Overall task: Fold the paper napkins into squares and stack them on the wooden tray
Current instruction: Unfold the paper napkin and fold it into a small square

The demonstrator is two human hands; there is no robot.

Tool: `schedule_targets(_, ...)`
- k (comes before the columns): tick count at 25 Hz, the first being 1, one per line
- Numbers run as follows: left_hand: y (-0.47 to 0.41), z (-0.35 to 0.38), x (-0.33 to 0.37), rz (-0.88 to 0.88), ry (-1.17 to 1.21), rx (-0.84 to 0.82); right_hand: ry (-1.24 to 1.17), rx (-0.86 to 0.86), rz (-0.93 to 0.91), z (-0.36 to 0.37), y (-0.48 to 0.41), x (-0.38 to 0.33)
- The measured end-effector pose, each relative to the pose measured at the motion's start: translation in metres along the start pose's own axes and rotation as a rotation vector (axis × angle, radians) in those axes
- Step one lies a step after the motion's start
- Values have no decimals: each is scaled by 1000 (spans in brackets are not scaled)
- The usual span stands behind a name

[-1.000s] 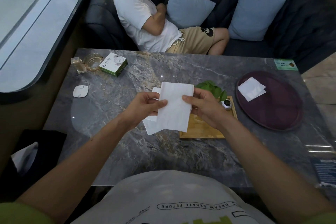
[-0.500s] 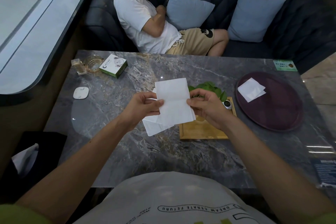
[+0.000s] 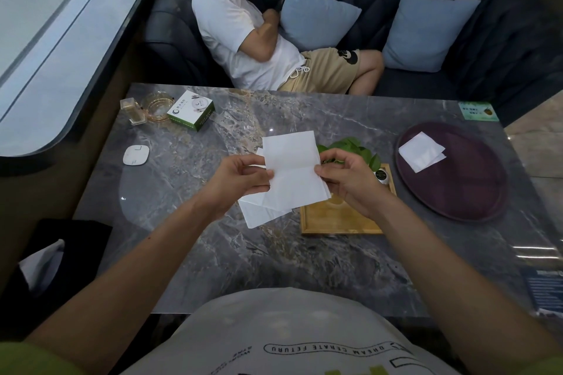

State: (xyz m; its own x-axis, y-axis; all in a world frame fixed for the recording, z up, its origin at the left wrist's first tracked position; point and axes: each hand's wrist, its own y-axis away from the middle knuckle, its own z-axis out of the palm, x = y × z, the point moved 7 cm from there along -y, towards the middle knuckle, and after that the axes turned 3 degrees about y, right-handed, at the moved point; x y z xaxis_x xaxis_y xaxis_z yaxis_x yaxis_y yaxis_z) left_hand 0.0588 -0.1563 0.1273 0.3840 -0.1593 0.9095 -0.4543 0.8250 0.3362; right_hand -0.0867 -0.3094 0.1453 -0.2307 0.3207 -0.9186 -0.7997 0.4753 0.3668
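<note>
Two hands, my left hand and right hand, pinched one white napkin; my shirt read "DREAM CERATE FETURU".

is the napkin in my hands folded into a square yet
Not yet. The napkin is a tall rectangle with one crease across its middle, pinched between both hands.

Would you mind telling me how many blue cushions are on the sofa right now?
2. One blue cushion sits beside the seated person's arm, left of centre on the sofa; the other blue cushion leans against the backrest further right. More may lie outside the frame.
</note>
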Motion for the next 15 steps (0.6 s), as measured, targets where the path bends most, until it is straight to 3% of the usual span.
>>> schedule_targets(15,3,1,15,152,-20,-35,-18,-51,-49,6,-2,-8)
